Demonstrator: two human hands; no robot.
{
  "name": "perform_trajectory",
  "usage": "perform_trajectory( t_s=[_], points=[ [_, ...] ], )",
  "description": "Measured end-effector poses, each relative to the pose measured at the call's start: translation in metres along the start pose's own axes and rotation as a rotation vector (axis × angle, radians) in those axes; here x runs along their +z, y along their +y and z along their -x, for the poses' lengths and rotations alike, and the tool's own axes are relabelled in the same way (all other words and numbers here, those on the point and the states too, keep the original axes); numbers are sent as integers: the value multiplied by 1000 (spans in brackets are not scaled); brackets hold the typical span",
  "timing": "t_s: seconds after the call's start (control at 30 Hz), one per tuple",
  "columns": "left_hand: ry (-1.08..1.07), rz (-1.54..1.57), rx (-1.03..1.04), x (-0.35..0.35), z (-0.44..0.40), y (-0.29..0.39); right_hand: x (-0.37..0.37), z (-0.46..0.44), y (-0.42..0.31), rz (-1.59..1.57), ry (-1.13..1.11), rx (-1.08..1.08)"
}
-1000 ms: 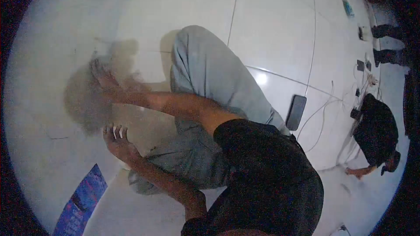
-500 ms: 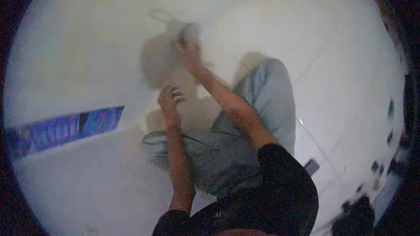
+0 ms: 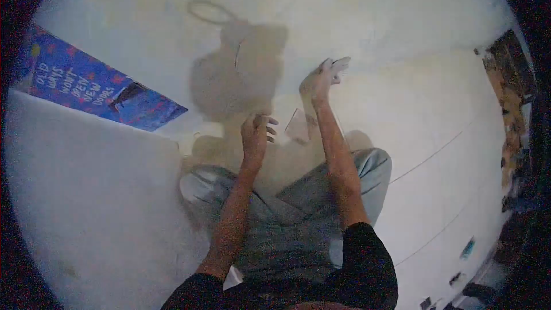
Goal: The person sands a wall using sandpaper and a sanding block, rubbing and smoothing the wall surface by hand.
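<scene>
My left hand (image 3: 256, 136) is just above the pale floor, its fingers loosely curled and apart, with nothing visible in it. My right hand (image 3: 320, 82) is farther forward and to the right, bent at the wrist. Its fingers point right and look stretched out; I make out nothing held. Between the hands lies a flat, pale rectangular thing (image 3: 297, 127), too blurred to name. A thin dark curved strand (image 3: 237, 55) shows ahead of my left hand, within a large shadow on the floor.
My crossed legs in grey trousers (image 3: 287, 195) frame the near floor. At left is a blue printed panel (image 3: 97, 83) with white lettering. Brown and dark items (image 3: 508, 97) line the right edge. A small teal thing (image 3: 468, 248) lies lower right.
My right hand has moved from the shadowed patch ahead to the right, away from the strand. The view has turned, bringing the panel's lettering into sight and uncovering the flat pale thing.
</scene>
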State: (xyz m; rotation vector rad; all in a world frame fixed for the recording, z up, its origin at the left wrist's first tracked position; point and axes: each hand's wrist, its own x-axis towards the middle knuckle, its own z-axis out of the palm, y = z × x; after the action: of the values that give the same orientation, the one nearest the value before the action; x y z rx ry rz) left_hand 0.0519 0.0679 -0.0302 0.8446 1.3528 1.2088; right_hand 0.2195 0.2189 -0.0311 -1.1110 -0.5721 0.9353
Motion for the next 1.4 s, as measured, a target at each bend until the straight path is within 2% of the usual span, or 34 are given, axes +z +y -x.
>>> perform_trajectory(
  t_s=[0.03, 0.1, 0.13, 0.2, 0.23, 0.3, 0.37, 0.4, 0.47, 0.5, 0.53, 0.57, 0.6, 0.7, 0.73, 0.8, 1.03, 1.13, 1.23, 1.27, 1.3, 1.4],
  points=[
    [-7, -23, 24, -3, -2, 0, -6, 5, -17, 55, -32, 74],
    [-19, -34, 41, -5, -3, 5, -15, -3, 4, 124, -57, 144],
    [-4, -51, 46, -6, -2, 8, -26, -21, 63, 149, -105, -50],
    [12, 16, 30, -12, -8, -14, -26, -20, 100, 183, -114, -156],
    [2, 111, 4, -19, -18, -35, -17, -9, 104, 189, -113, -137],
    [77, -50, -71, -24, -22, -35, 0, 10, 122, 186, -119, -90],
    [25, -4, -49, -45, -34, -52, 12, 13, 152, 172, -110, -32],
    [42, -69, -34, -37, -24, -37, 15, 6, 165, 175, -88, -28],
    [10, -141, -19, -31, -11, -7, 12, -9, 162, 202, 16, -83],
    [74, -97, -35, -32, -8, -4, 4, -15, 151, 457, 96, -331],
    [155, -51, -46, -23, -9, -5, -9, -26, 139, 388, 78, -301],
    [140, -53, -42, -16, -9, -5, -20, -34, 116, 319, 62, -270],
    [141, -56, -72, -14, -8, -2, -29, -43, 126, 313, 68, -272],
    [129, -64, -92, -17, -4, 21, -22, -38, 140, 493, -88, -494],
    [111, -70, -78, -13, -3, 25, -9, -22, 142, 420, -114, -234],
    [99, -75, -67, -19, -12, 14, 9, -13, 124, 336, -141, 24],
    [41, -102, 7, -31, 6, 18, 8, 16, 66, 139, -116, -94],
    [-11, -89, 80, -33, 10, 14, 14, 15, 26, -280, -62, 157],
    [-160, -32, 247, -60, -12, -26, 9, 15, 38, -87, -65, -6],
    [-186, -23, 244, -53, -12, -24, 10, 24, 51, -20, -74, -48],
    [-121, -100, 164, -47, -10, -14, 17, 36, 53, 30, -82, -72],
    [-12, -169, -6, -42, -10, -1, 31, 63, 45, -54, -96, 15]
  ],
)
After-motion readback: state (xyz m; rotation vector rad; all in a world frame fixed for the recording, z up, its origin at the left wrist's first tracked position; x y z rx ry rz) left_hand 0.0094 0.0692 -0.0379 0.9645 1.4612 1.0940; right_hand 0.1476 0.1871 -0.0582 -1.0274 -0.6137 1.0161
